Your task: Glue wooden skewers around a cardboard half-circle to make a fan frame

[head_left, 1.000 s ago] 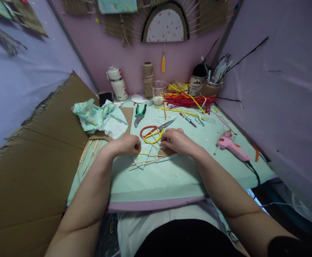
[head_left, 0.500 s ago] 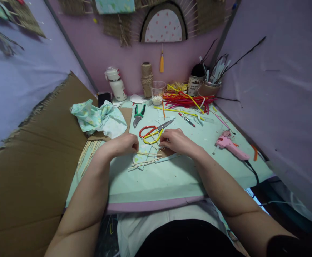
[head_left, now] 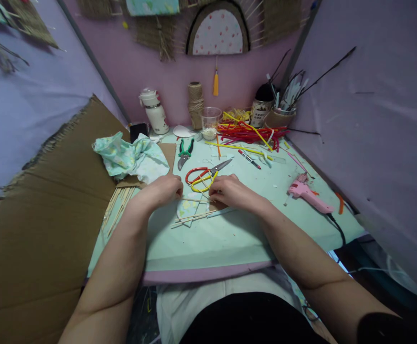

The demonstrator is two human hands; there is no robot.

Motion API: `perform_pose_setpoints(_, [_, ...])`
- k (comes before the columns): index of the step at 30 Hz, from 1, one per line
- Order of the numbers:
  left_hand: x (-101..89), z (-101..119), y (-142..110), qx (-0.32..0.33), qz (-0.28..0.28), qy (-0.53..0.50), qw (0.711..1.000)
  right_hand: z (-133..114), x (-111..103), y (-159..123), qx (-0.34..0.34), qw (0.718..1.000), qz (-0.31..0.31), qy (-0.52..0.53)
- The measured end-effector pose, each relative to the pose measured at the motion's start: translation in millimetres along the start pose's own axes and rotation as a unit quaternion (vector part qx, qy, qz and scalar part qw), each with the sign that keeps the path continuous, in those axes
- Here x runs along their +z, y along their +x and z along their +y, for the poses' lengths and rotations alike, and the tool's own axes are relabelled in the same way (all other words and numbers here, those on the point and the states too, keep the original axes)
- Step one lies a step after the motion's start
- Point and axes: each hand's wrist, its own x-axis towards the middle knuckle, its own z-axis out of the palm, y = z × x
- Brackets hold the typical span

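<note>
My left hand [head_left: 170,187] is closed, with its fingertips pinching a thin wooden stick [head_left: 195,200]. The stick runs rightward to my right hand [head_left: 229,190], whose fingers are bent together around its far end; the exact grip is partly hidden. Beneath the hands lies a piece of patterned fabric [head_left: 187,209], with a brown cardboard piece [head_left: 217,206] beside it under my right hand. More thin sticks [head_left: 194,219] rest across the fabric's near edge. Just beyond the hands are scissors [head_left: 198,177] with one red and one yellow handle, other sticks crossing them.
Crumpled fabric [head_left: 129,157] and a bundle of sticks [head_left: 119,210] lie left, beside a large cardboard sheet [head_left: 39,205]. Green-handled pruners [head_left: 185,154], a pen [head_left: 249,159] and red pipe cleaners [head_left: 251,134] are farther back. A pink glue gun [head_left: 308,193] lies right, its cord over the edge.
My left hand has risen slightly away from me, lifting its end of the stick. My right hand has shifted a little left, its fingertips now at the stick's other end.
</note>
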Motion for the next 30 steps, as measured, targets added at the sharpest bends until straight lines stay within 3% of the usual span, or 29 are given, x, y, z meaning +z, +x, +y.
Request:
perform_pose_setpoints(14, [4.6, -2.7, 5.0, 0.023, 0.025, -0.022, 0.999, -9.7, -1.8, -3.2, -0.022, 0.999, -0.046, -0.002])
perform_pose_setpoints(22, [6.1, 2.8, 6.4, 0.096, 0.037, -0.077, 0.992, 1.7, -2.5, 0.4, -0.001, 1.000, 0.029, 0.009])
perform_pose_setpoints(30, [12.7, 14.6, 13.4, 0.130, 0.035, -0.100, 0.986, 4.2, -1.6, 1.1, 0.009, 0.999, 0.042, 0.002])
